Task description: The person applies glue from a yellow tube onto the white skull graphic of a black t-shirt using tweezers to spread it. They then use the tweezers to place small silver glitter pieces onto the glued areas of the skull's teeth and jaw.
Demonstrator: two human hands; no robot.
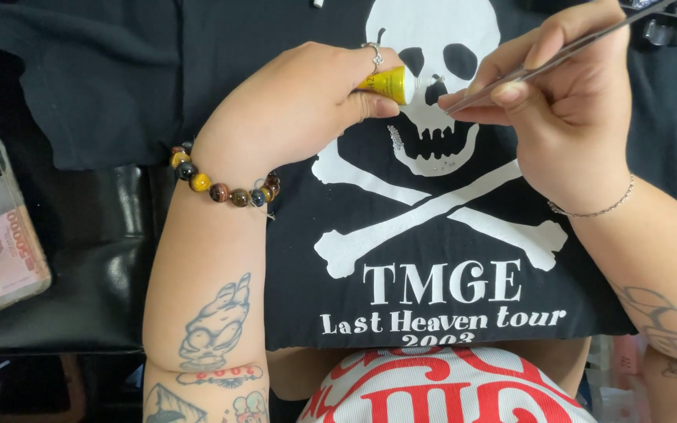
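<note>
Pinching one yellow tube (386,84), left hand (299,106); right hand (566,102) grip pinching one metal tool (566,53).

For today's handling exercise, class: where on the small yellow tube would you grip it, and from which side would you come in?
Grip the yellow tube round its body, coming from its rear end at the picture's left, as the left hand does. Its white nozzle points right toward the metal tool in the right hand, so that end probably should remain uncovered; the round barrel suits a wrap of thumb and fingers.
</note>
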